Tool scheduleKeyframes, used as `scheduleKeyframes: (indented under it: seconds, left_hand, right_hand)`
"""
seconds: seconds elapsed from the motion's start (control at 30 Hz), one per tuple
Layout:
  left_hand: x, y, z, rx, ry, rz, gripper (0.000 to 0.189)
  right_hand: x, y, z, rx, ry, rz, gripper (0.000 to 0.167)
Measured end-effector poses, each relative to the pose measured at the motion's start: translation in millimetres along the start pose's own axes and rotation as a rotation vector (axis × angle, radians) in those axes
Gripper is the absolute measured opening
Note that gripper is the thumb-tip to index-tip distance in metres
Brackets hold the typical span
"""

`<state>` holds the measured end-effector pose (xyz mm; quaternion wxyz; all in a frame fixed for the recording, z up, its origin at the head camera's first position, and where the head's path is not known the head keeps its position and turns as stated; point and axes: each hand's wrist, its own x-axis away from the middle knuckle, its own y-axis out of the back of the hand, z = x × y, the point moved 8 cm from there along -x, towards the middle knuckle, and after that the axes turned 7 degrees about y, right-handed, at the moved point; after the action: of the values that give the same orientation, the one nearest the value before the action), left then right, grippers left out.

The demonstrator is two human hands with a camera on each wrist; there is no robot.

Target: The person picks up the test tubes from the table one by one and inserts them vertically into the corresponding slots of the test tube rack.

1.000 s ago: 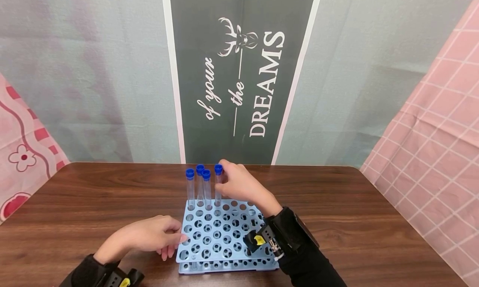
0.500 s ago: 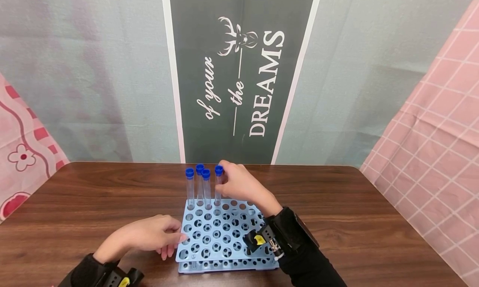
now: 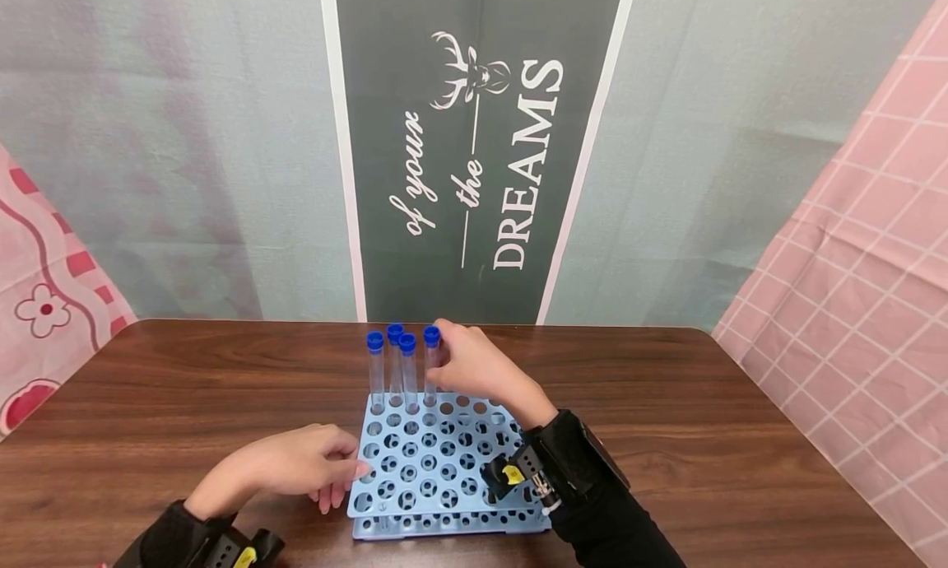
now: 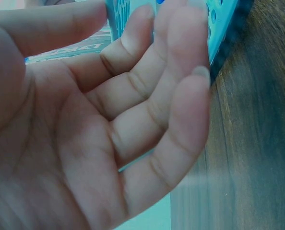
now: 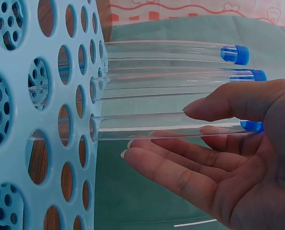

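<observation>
A light-blue test tube rack (image 3: 437, 502) with rows of round holes stands on the table. Several clear test tubes with blue caps, one of them the left-hand tube (image 3: 376, 374), stand upright in its far left holes. My right hand (image 3: 474, 362) holds the rightmost test tube (image 3: 431, 387) near its cap, its lower end in a rack hole. In the right wrist view, the thumb (image 5: 200, 108) lies on that tube, opposite the other fingers. My left hand (image 3: 307, 465) grips the rack's left edge, thumb over the top plate, loosely bent fingers (image 4: 137, 38) at its side.
The brown wooden table (image 3: 704, 436) extends around the rack. Behind it hangs a grey-green cloth (image 3: 481, 288) with white lettering. Pink cloths flank the table, a patterned one (image 3: 44, 288) at left and a checked one (image 3: 859, 288) at right.
</observation>
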<state>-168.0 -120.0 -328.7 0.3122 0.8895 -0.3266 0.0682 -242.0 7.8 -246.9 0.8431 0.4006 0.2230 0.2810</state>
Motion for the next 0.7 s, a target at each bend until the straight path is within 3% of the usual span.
scheduleKeyframes:
  seconds: [0.7]
  left_hand:
    - [0.5, -1.4, 0.1, 0.001, 0.0, -0.008, 0.026]
  right_hand:
    - [4.3, -1.6, -6.4, 0.023, -0.047, 0.044, 0.021]
